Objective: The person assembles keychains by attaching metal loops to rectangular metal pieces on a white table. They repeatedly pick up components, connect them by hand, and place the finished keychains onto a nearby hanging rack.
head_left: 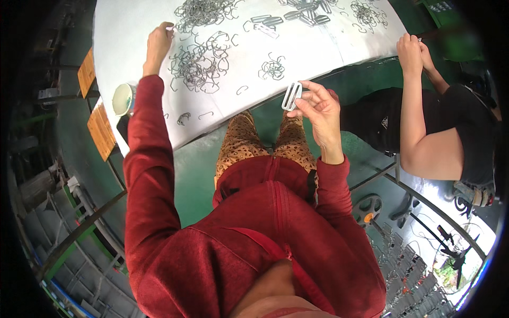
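Observation:
My right hand (pixel 319 108) holds a flat grey metal buckle (pixel 291 96) up by its edge, just off the near edge of the white table (pixel 132 32). My left hand (pixel 158 45) reaches far out over the table, fingers bent down at the edge of a tangled pile of bent wire pieces (pixel 197 62). Whether it has a piece pinched I cannot tell. Both arms wear dark red sleeves.
More wire tangles (pixel 272 68) and finished grey buckles (pixel 305 13) lie further back on the table. A white cup (pixel 123 99) stands at the table's left edge. Another person in black sits at the right, hands (pixel 412 50) together at the table edge.

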`<state>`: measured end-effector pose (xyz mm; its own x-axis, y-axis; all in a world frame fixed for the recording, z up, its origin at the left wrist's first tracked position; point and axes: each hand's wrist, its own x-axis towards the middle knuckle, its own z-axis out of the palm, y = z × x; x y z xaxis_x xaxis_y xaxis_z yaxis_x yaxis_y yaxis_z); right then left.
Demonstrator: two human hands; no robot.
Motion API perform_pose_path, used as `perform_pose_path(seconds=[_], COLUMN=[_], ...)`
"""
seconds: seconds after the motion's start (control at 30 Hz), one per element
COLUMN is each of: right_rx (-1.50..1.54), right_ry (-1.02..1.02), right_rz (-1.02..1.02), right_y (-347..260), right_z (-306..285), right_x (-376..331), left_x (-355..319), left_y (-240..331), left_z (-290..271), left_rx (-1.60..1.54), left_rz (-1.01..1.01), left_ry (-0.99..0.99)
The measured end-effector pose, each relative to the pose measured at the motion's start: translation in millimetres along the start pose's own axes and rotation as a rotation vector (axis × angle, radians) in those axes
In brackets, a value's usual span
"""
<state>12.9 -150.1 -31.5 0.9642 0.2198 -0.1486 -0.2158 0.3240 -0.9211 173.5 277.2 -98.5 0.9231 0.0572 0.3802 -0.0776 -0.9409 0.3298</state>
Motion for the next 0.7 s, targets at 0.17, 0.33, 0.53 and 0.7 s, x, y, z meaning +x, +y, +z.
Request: perform_pose_path(seconds=[0.17, 0.33, 0.53, 0.7], right_rx=[-0.005, -0.025, -0.021, -0.067], right_ry=[0.030, 0.008, 0.019, 0.060], right_rz=[-0.021, -0.055, -0.080, -0.162], right_y=[1.8, 1.4, 6.2, 8.1], right_z=[5.1, 6.5, 9.5, 7.2], right_x=[-8.0, -15.8, -17.9, -19.6], left_x=[-18.9, -45.2, -107.6, -135.9], left_y=[33.6, 122.3, 233.3, 274.9], left_z=[9.2, -7.7, -43.0, -47.3], left_rx=[-0.157, -0.608, -1.342, -1.391], left_rz=[-0.207, -0.345, -0.290, -0.238], left_ry=[0.037, -0.096, -0.486, -0.525])
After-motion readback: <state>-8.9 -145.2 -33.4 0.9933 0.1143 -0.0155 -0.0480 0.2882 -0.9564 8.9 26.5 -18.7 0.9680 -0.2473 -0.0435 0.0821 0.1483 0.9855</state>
